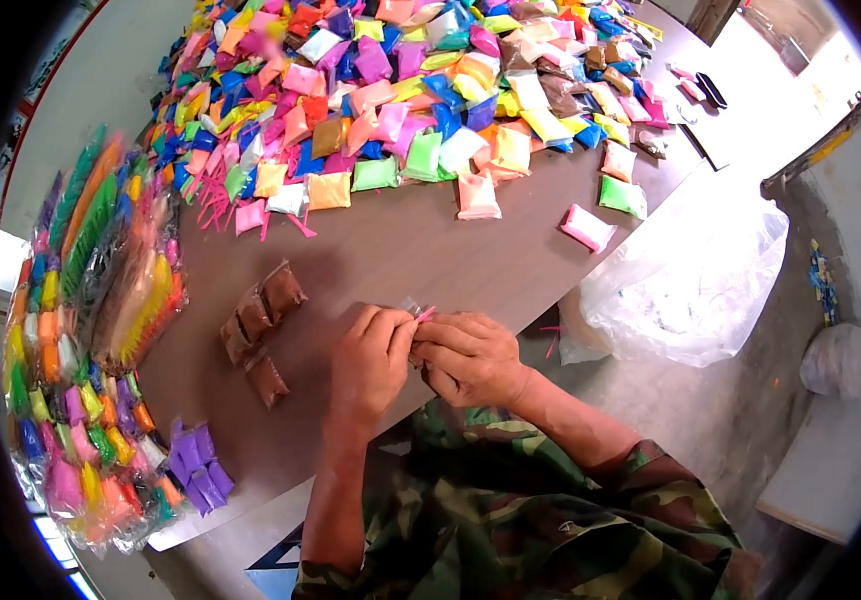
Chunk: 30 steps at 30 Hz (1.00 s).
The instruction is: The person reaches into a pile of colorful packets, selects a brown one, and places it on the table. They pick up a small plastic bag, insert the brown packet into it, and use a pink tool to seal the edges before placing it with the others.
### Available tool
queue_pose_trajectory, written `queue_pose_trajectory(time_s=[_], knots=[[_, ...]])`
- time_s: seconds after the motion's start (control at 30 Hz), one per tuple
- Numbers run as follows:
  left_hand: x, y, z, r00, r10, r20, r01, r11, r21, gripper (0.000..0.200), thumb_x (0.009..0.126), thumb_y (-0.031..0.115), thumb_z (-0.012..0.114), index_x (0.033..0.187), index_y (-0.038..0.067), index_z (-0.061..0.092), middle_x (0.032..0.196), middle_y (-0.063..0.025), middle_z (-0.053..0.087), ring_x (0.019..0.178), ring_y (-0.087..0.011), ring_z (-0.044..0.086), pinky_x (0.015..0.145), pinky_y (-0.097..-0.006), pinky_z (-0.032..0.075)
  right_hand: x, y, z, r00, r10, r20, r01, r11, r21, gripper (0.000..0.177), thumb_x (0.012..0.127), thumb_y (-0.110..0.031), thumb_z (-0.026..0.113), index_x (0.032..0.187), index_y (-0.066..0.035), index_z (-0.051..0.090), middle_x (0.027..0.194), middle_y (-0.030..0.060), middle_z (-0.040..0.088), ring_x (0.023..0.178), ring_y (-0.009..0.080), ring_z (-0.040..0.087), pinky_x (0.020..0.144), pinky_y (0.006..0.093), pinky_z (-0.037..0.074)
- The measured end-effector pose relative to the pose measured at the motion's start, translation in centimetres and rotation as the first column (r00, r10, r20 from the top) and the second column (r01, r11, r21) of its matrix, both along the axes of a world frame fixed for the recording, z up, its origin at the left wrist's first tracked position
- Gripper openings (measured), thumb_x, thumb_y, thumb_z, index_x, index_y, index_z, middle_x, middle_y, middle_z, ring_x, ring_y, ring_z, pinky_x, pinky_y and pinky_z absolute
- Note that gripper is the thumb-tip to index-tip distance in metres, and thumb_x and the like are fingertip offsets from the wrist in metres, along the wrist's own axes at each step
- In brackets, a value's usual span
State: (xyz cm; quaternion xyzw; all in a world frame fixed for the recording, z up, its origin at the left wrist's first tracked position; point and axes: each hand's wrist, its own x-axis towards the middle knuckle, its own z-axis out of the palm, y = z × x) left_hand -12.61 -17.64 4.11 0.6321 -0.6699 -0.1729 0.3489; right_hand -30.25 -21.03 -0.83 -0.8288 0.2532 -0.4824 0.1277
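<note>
My left hand and my right hand meet at the table's near edge, fingers pinched around a small clear plastic packet with a pink strip at its top. The fingers hide most of the packet, so its contents cannot be made out. Left of my hands, several brown packets lie close together on the brown table, with one more brown packet just below them.
A large heap of colourful packets covers the table's far side. Bagged colourful bundles stand at the left, beside purple packets. A white plastic bag hangs at the right edge. A pink packet lies near that edge.
</note>
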Motion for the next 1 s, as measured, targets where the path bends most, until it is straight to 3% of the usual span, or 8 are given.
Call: queue_pose_trajectory(time_s=[0.1,0.2,0.23,0.3,0.53,0.6,0.83,1.0], knots=[[0.5,-0.9,0.5,0.986,0.056,-0.159,-0.03,0.986,0.163,0.007,0.092,0.003,0.077,0.096,0.0,0.073,0.089,-0.0127,0.07,0.072,-0.0229,0.066,0.065,-0.0349,0.051,0.0,-0.1,0.1,1.0,0.011,0.007,-0.011,1.0,-0.004,0.02,0.078,-0.005,0.074,0.098,-0.009,0.077,0.11,0.0047,0.075,0.1,0.0232,0.074,0.085,0.0363,0.059],[1.7,-1.5,-0.5,0.992,-0.004,-0.129,0.024,0.988,0.151,0.007,0.091,0.003,0.078,0.094,-0.001,0.072,0.087,-0.0118,0.069,0.071,-0.0198,0.064,0.064,-0.0345,0.051,0.1,-0.1,0.2,1.0,0.013,0.026,-0.012,1.0,-0.012,0.022,0.077,-0.006,0.075,0.099,-0.008,0.077,0.11,0.0048,0.075,0.101,0.023,0.074,0.087,0.0365,0.059],[1.6,-1.7,-0.5,0.992,-0.008,-0.128,0.027,0.988,0.15,0.007,0.091,0.003,0.078,0.094,-0.001,0.072,0.087,-0.0118,0.069,0.071,-0.0198,0.064,0.064,-0.0345,0.051,0.1,-0.1,0.2,0.999,0.005,0.032,-0.005,1.0,-0.009,0.022,0.077,-0.006,0.075,0.099,-0.008,0.077,0.11,0.0049,0.075,0.101,0.0231,0.074,0.088,0.0368,0.059],[1.5,-2.1,-0.3,0.997,0.004,-0.078,0.008,0.989,0.15,0.009,0.093,0.007,0.076,0.092,-0.001,0.071,0.09,-0.0167,0.069,0.073,-0.0312,0.066,0.068,-0.0405,0.053,0.0,0.0,0.0,1.0,-0.001,0.03,0.001,1.0,0.0,0.023,0.076,-0.006,0.074,0.098,-0.008,0.077,0.11,0.0049,0.076,0.1,0.024,0.075,0.088,0.037,0.06],[3.6,-2.6,-0.6,0.998,0.054,-0.028,-0.052,0.994,0.096,0.009,0.093,0.007,0.076,0.093,0.0,0.071,0.087,-0.0165,0.07,0.076,-0.0324,0.068,0.069,-0.0405,0.053,0.1,0.1,-0.2,1.0,-0.007,0.029,0.006,1.0,0.01,0.023,0.074,-0.006,0.074,0.097,-0.008,0.078,0.11,0.0055,0.077,0.099,0.0255,0.076,0.089,0.0377,0.061],[2.4,-1.2,-0.3,0.991,0.024,-0.129,-0.009,0.994,0.113,0.009,0.094,0.006,0.076,0.092,-0.002,0.071,0.084,-0.0126,0.07,0.071,-0.0205,0.065,0.066,-0.0354,0.052,0.2,0.1,-0.2,0.999,-0.015,0.035,0.015,1.0,0.007,0.023,0.074,-0.006,0.074,0.097,-0.008,0.078,0.11,0.0051,0.076,0.098,0.025,0.076,0.087,0.0372,0.061],[2.3,-0.6,-0.6,0.988,0.05,-0.146,-0.023,0.983,0.183,0.013,0.095,0.007,0.075,0.092,-0.003,0.07,0.083,-0.0128,0.069,0.07,-0.0202,0.064,0.066,-0.0352,0.051,0.1,0.0,0.3,1.0,-0.024,-0.004,0.024,1.0,-0.016,0.02,0.075,-0.008,0.076,0.095,-0.01,0.078,0.109,0.003,0.075,0.095,0.0234,0.075,0.081,0.0346,0.058],[3.7,-1.7,-1.1,0.994,0.093,-0.057,-0.088,0.993,0.081,0.013,0.094,0.007,0.077,0.093,-0.004,0.07,0.083,-0.0122,0.069,0.069,-0.0195,0.062,0.065,-0.0344,0.05,0.2,0.1,0.8,0.999,-0.036,-0.002,0.036,0.999,0.007,0.019,0.076,-0.009,0.077,0.095,-0.011,0.077,0.109,0.0029,0.074,0.098,0.0235,0.075,0.08,0.0344,0.057]])
